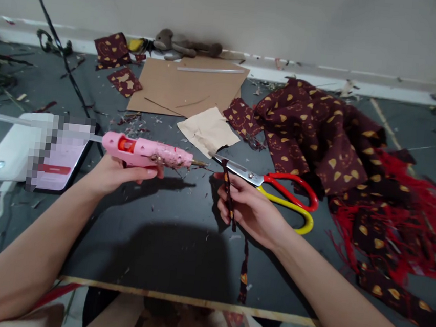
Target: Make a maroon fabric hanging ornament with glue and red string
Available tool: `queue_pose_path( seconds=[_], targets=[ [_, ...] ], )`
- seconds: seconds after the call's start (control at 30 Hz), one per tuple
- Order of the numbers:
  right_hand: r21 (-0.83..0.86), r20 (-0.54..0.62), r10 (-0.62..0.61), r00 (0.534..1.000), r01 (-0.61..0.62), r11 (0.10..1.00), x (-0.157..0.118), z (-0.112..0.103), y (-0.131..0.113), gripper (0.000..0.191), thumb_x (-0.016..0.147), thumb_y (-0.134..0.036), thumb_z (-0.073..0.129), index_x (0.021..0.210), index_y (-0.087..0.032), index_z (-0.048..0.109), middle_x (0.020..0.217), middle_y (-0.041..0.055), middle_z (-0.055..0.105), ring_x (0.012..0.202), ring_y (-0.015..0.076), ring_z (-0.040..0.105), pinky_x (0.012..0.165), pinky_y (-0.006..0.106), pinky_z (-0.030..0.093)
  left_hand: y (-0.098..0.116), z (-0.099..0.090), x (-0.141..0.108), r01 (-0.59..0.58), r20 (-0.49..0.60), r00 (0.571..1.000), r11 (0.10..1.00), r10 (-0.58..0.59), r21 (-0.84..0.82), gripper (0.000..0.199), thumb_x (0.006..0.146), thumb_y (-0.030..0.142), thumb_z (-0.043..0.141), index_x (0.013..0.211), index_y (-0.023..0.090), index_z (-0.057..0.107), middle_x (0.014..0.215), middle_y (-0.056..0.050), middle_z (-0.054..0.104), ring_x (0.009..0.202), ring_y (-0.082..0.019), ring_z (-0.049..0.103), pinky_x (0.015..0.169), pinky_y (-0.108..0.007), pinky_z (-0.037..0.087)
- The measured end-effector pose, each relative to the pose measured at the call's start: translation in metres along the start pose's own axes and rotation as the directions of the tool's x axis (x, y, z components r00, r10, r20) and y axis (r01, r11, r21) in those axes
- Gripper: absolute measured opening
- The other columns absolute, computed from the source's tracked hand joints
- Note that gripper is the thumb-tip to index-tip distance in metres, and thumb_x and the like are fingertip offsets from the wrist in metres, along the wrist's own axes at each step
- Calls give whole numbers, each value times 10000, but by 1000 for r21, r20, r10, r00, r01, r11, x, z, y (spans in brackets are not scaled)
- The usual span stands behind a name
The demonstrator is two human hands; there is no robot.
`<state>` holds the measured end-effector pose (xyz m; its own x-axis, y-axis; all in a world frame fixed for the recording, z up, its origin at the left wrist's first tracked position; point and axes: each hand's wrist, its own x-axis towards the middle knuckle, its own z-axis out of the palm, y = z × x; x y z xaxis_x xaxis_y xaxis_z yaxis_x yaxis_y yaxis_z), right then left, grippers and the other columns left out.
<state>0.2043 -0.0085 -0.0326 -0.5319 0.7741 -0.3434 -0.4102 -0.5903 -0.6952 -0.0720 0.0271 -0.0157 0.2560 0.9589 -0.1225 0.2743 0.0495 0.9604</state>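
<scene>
My left hand is wrapped round the handle of a pink hot glue gun, its nozzle pointing right. Stray fibres cling to the gun's front, and a long clear glue stick juts from its back. My right hand pinches a narrow strip of dark patterned fabric that stands nearly upright. The nozzle is close to this strip, on its left. Just behind my right hand lie scissors with one red and one yellow handle. A second fabric strip rests near the table's front edge.
Maroon patterned cloth with red frayed threads is heaped at the right. A brown board and a cream piece lie ahead. At the left are a white device, a phone and a hanging black cable.
</scene>
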Motion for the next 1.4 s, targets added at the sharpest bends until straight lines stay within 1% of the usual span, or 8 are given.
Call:
queue_pose_path(
  seconds=[0.3, 0.47, 0.67, 0.8, 0.9, 0.97, 1.17, 1.4],
  targets=[
    [34, -19, 20, 1000, -19, 999, -2, 0, -4, 382, 757, -177, 543, 1136, -204, 583, 803, -7, 460, 607, 87, 456, 510, 210, 359, 2, -1, -1, -4, 9, 1000, 1000, 4, 30, 116, 666, 220, 696, 770, 252, 735, 679, 8, 705, 545, -120, 544, 444, -193, 389],
    [-74, -58, -10, 998, 5, 997, -2, 2, -4, 452, 690, -212, 649, 1138, -223, 592, 787, -23, 463, 608, 78, 418, 517, 203, 330, 3, 1, 0, 13, -2, 1000, 999, -13, 42, 91, 652, 227, 703, 735, 245, 735, 671, 8, 707, 524, -113, 532, 442, -194, 399],
    [-113, -84, -25, 996, 15, 993, 1, 1, 1, 401, 731, -201, 608, 1125, -274, 628, 839, -25, 585, 630, 82, 480, 579, 202, 411, 3, 1, 0, 19, 7, 1000, 999, -19, 45, 86, 643, 214, 701, 719, 239, 733, 664, 7, 708, 523, -113, 536, 446, -191, 404],
    [-205, -146, -74, 987, 43, 978, 2, -2, 5, 419, 756, -194, 583, 1161, -297, 617, 1020, -20, 659, 863, 132, 595, 781, 263, 482, 3, 0, 1, 13, 19, 1000, 999, -14, 40, 108, 633, 213, 701, 730, 247, 735, 651, 10, 706, 509, -114, 531, 443, -194, 401],
    [-312, -150, -156, 976, 103, 945, 3, -5, 8, 435, 774, -235, 612, 1201, -317, 588, 1269, -37, 582, 1162, 164, 521, 989, 322, 410, 2, 0, 0, 18, 32, 999, 999, -19, 42, 147, 634, 216, 699, 771, 252, 737, 671, 3, 714, 525, -121, 539, 448, -197, 396],
    [-357, -127, -199, 972, 143, 923, 4, -5, 10, 458, 779, -254, 629, 1228, -312, 562, 1319, -33, 549, 1230, 177, 475, 1054, 359, 359, 1, -1, -1, 23, 53, 998, 998, -25, 55, 145, 643, 218, 694, 777, 249, 736, 684, -3, 719, 545, -131, 558, 456, -201, 399],
    [-371, -115, -213, 970, 156, 915, 4, -3, 8, 357, 797, -240, 617, 1151, -253, 567, 1142, 0, 644, 1083, 165, 577, 963, 339, 443, 3, -4, -2, 53, 129, 990, 997, -59, 47, 185, 603, 158, 699, 750, 266, 730, 689, 9, 724, 673, -177, 657, 639, -277, 501],
    [-230, -106, -186, 977, 158, 960, 3, -2, 8, 209, 814, -197, 592, 1017, -245, 609, 1000, -19, 656, 916, 112, 607, 841, 244, 473, 6, 1, -1, 12, 218, 975, 994, -36, 109, 165, 622, 130, 686, 738, 245, 709, 708, 12, 706, 699, -169, 661, 638, -245, 495]
  ],
)
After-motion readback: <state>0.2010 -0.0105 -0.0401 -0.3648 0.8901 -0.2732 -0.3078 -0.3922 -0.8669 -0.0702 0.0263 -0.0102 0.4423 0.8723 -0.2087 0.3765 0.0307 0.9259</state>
